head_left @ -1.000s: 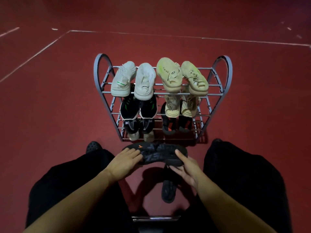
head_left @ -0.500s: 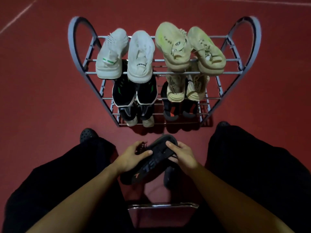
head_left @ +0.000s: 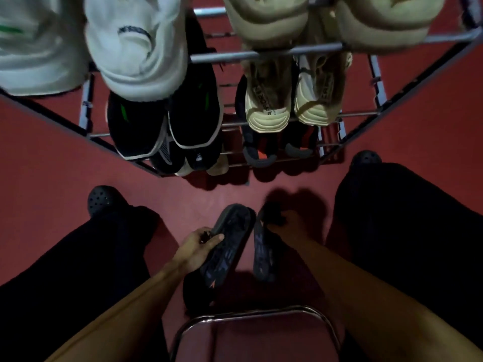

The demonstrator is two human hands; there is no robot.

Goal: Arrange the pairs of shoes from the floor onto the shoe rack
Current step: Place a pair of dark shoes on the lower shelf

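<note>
Two dark grey shoes are low between my knees, in front of the grey metal shoe rack. My left hand grips the left dark shoe by its side, sole turned up. My right hand holds the right dark shoe at its top edge; that shoe stands on its side. The rack holds white sneakers and beige sneakers on top, black sneakers and cream shoes on the middle shelf, and dark pairs on the lowest shelf.
My legs in black trousers flank the shoes, with black clogs on my feet. A stool seat with a chrome rim sits under me. Red floor surrounds the rack.
The camera has leaned in close over the rack. The one shoe held by both hands is now in my left hand alone, and my right hand has taken the second shoe from the floor.
</note>
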